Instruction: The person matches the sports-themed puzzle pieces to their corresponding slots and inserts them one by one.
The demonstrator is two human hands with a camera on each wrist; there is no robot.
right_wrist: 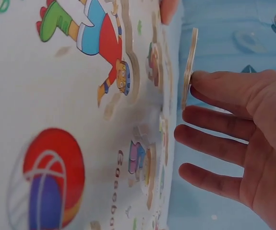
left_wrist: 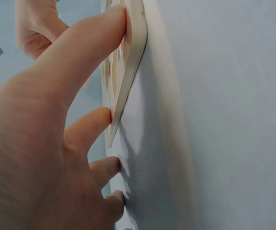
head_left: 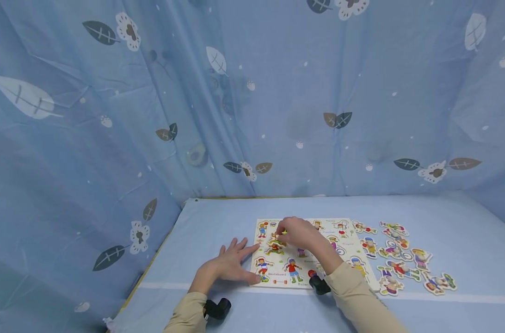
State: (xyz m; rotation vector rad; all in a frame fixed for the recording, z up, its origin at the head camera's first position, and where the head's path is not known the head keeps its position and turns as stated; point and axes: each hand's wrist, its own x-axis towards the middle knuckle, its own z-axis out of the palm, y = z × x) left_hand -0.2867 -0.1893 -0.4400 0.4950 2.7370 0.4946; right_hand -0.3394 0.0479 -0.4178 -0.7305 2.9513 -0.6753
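Observation:
A white wooden puzzle board (head_left: 356, 247) with printed sports figures lies flat on the table. My right hand (head_left: 300, 232) is over its upper left part. In the right wrist view, the thumb and fingertips pinch a thin wooden puzzle piece (right_wrist: 190, 62), seen edge-on and raised off the board; its picture is hidden. My left hand (head_left: 231, 263) lies spread at the board's left edge. The left wrist view shows its thumb (left_wrist: 102, 28) pressing the near corner, the index fingertip at the side, and the other fingers beyond the board.
Several loose puzzle pieces (head_left: 396, 250) are scattered right of the board, some overlapping. Figures such as the red-shirted skater (right_wrist: 102, 33) sit on the board. A blue patterned curtain (head_left: 277, 115) hangs behind the pale blue table (head_left: 219, 215). Black wrist cameras (head_left: 219, 309) are strapped to both wrists.

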